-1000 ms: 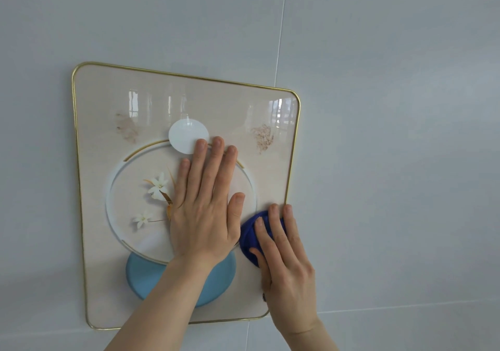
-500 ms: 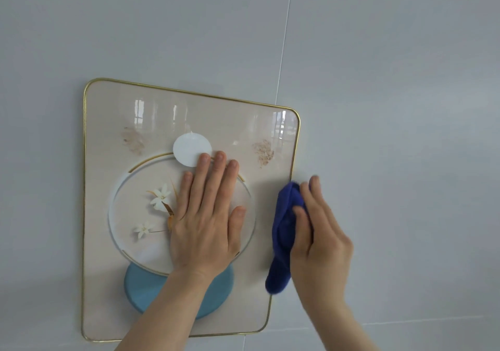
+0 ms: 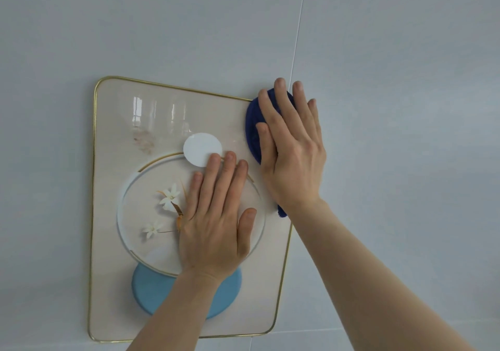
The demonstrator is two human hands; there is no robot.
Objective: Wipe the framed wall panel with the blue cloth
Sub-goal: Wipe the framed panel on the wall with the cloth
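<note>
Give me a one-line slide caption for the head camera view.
Left hand braces the gold-framed wall panel while the right hand presses the blue cloth at its upper right corner.

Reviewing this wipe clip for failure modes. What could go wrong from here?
1. The blue cloth sits at the panel's top right corner, half over the gold frame; the right hand may run onto the wall.
2. The brownish smudge upper left looks unwiped and could be missed.
3. The left hand, pressed flat, may leave prints.
</note>
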